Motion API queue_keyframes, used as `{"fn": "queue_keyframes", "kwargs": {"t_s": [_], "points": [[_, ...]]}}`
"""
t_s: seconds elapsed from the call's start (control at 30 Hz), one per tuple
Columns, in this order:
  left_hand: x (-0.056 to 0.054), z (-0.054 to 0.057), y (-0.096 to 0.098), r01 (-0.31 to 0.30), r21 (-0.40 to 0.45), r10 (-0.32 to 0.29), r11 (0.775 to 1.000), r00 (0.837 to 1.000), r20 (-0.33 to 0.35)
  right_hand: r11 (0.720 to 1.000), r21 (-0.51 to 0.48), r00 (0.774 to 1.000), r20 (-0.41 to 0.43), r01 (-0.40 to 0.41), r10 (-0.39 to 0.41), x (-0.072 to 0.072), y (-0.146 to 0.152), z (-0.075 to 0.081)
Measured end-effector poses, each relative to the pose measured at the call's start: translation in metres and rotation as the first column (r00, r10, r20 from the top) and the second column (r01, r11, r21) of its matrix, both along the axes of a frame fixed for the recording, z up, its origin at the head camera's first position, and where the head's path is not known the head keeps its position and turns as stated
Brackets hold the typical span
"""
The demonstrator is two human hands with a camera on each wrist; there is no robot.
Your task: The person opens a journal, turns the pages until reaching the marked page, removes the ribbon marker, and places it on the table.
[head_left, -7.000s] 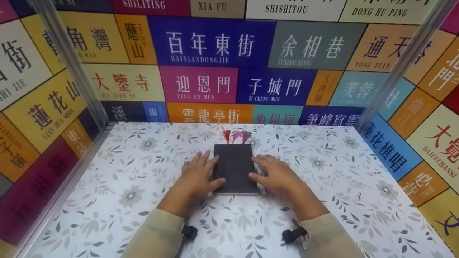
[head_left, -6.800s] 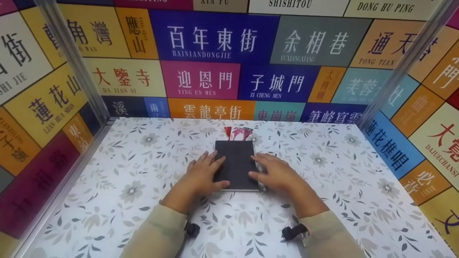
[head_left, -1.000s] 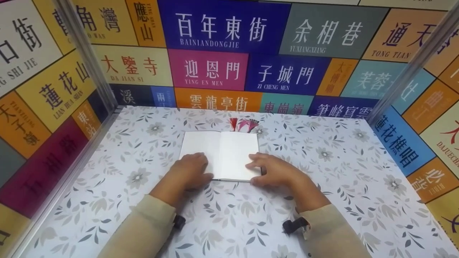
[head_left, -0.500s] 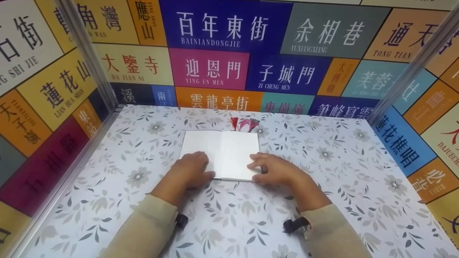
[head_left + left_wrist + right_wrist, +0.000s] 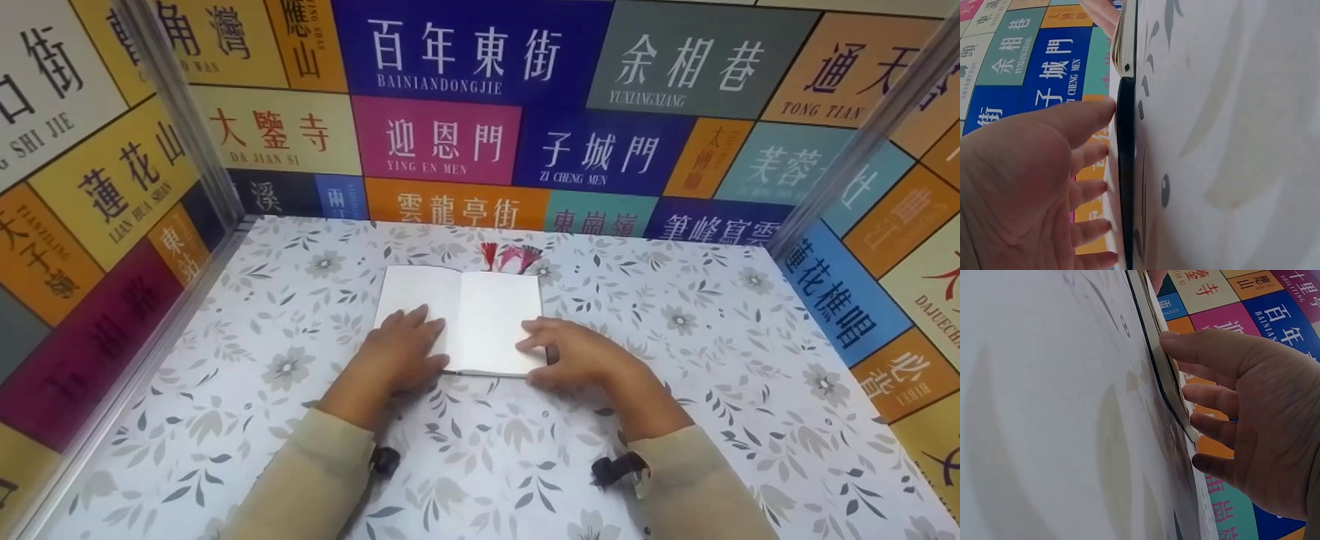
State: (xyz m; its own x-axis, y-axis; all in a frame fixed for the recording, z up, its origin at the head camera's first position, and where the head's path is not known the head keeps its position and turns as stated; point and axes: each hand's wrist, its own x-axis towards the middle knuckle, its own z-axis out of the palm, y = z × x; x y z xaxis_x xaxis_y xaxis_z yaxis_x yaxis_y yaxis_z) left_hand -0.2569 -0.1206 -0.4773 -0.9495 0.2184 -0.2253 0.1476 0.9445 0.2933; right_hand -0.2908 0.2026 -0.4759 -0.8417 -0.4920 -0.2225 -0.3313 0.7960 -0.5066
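An open notebook [image 5: 499, 322] with blank white pages lies flat on the table, its dark cover showing as a thin edge in the left wrist view. My left hand [image 5: 397, 349] rests on the lower part of the left page, fingers spread and thumb near the bottom edge. In the left wrist view, the fingertips of that hand [image 5: 1016, 185] touch the page. At the right page's edge sits my right hand [image 5: 585, 352], fingertips on the paper and thumb by the lower corner. The right wrist view shows this hand [image 5: 1264, 405] with fingers loosely extended and the thumb against the page block.
Red and pink tassels [image 5: 510, 257] stick out past the notebook's top edge. A white cloth with grey flowers and leaves covers the table [image 5: 675, 390]. Panels of coloured signs [image 5: 465, 52] stand around the back and sides, with clear posts [image 5: 199, 135] at the corners.
About seven seconds ago the notebook lay closed, black cover up, between both hands; now it lies open. Over the last half second my left fingers have spread forward. The right hand stays put.
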Motion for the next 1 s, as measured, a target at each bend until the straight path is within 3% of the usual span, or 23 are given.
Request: {"fn": "queue_keyframes", "kwargs": {"t_s": [0.33,0.6,0.83,1.0], "points": [[-0.012,-0.014,-0.013,0.069,0.021,-0.068,0.997,0.997,-0.047,1.000,-0.020,1.000,-0.004,-0.020,0.020,0.000,0.003,0.002],[-0.012,-0.019,-0.013,0.064,0.028,-0.063,0.998,0.998,-0.032,0.999,-0.030,0.999,-0.026,-0.037,0.036,0.000,0.004,0.004],[-0.009,-0.014,-0.012,0.041,0.024,-0.040,0.999,0.999,-0.028,0.993,-0.112,0.996,-0.080,-0.035,0.026,-0.002,0.003,0.008],[-0.006,-0.004,-0.008,-0.001,0.032,0.000,0.999,0.999,0.033,0.992,-0.127,0.998,-0.059,-0.020,0.012,-0.001,0.001,0.011]]}}
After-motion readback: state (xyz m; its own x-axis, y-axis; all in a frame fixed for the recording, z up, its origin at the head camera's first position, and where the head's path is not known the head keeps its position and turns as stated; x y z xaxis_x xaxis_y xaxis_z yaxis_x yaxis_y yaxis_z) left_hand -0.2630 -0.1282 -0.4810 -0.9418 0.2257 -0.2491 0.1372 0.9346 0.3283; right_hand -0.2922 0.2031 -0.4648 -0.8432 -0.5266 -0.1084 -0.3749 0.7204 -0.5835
